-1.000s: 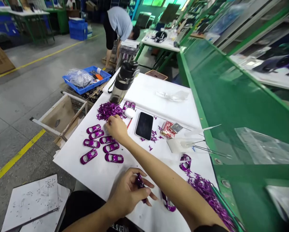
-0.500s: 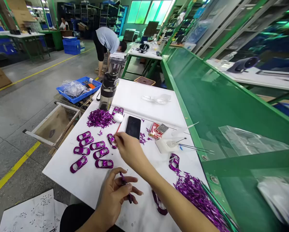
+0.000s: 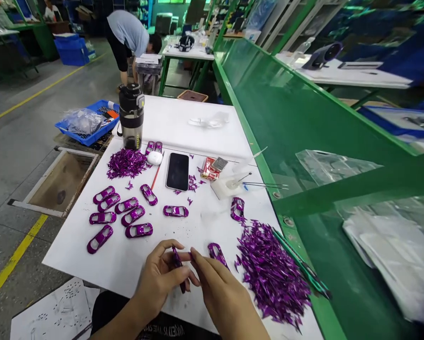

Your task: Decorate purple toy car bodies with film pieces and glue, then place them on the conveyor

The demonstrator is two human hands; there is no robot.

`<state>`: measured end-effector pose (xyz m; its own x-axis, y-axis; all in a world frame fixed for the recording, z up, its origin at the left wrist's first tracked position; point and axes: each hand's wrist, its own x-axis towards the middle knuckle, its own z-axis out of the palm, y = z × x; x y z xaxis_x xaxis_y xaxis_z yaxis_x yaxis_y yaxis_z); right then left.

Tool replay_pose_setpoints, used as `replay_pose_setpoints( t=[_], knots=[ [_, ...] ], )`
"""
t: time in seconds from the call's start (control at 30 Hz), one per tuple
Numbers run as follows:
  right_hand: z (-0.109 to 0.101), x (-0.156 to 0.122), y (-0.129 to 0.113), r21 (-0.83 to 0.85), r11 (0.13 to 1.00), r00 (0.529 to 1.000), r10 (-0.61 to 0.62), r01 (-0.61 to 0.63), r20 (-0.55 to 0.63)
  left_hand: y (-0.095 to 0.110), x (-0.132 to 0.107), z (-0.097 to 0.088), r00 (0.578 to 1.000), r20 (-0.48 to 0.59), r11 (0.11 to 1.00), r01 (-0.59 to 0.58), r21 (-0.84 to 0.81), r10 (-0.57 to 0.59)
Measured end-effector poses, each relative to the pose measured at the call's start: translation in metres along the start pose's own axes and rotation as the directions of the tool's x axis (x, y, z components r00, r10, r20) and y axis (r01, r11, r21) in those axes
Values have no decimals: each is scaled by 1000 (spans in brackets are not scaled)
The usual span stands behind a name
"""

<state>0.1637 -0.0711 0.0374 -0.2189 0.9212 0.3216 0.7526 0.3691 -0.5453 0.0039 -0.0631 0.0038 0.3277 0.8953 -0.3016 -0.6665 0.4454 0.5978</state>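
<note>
My left hand (image 3: 160,276) is closed around a shiny purple toy car shell (image 3: 177,261) at the near edge of the white table (image 3: 183,123). My right hand (image 3: 217,285) has its fingertips pinched at the shell's top end. Another purple shell (image 3: 217,253) lies just right of my hands. Several more purple shells (image 3: 122,215) lie in rows to the left, and single ones rest at mid-table (image 3: 175,211) and further right (image 3: 237,208). A big heap of purple trimmings (image 3: 270,269) sits to my right, a smaller heap (image 3: 125,163) at the far left.
A dark water bottle (image 3: 131,115), a black phone (image 3: 177,171), a white earbud case (image 3: 154,157), a red packet (image 3: 208,168) and tweezers (image 3: 265,185) lie on the table. A green partition (image 3: 304,127) bounds the right side. A person bends over beyond the table (image 3: 129,35). Blue tray (image 3: 86,123) stands left.
My right hand has come back from the rows of shells to the shell held in my left hand. A shell now lies alone at mid-table. The view has shifted.
</note>
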Motion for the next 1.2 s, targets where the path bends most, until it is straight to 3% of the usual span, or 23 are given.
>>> replay_pose_setpoints(
  t=[0.07, 0.13, 0.2, 0.27, 0.33, 0.6, 0.77, 0.87, 0.97, 1.1, 1.2],
  knots=[
    [-5, 3, -4, 54, 997, 996, 57, -54, -63, -1, -3, 3, 999, -30, 998, -40, 54, 42],
    [-11, 6, -7, 179, 967, 969, 208, -183, -131, -3, -5, 6, 991, -92, 990, -81, 119, 92],
    [-13, 8, -12, 370, 875, 924, 371, -313, -96, -5, -8, 9, 981, -151, 979, -92, 183, 121],
    [-9, 9, -19, 537, 757, 902, 431, -372, 18, -7, -9, 8, 980, -159, 967, -82, 243, 123],
    [0, 8, -25, 599, 707, 908, 411, -376, 85, -9, -10, 5, 983, -136, 952, -81, 296, 126],
    [12, 4, -33, 563, 755, 928, 369, -337, 61, -12, -13, -2, 981, -115, 895, -93, 436, 158],
    [17, 3, -37, 464, 853, 956, 291, -241, -39, -14, -12, -5, 969, -93, 821, -142, 553, 230],
    [15, 5, -33, 415, 892, 975, 217, -180, -45, -7, -11, -7, 985, -45, 841, -118, 528, 166],
    [1, 11, -24, 418, 871, 965, 253, -258, 69, 0, -12, -7, 997, 54, 894, -74, 442, 56],
    [-12, 16, -21, 484, 778, 896, 225, -401, 382, 4, -17, -8, 981, 194, 864, -107, 491, 11],
    [-13, 15, -27, 449, 791, 891, 253, -415, 378, 3, -18, -9, 974, 224, 819, -142, 556, 17]
  ],
)
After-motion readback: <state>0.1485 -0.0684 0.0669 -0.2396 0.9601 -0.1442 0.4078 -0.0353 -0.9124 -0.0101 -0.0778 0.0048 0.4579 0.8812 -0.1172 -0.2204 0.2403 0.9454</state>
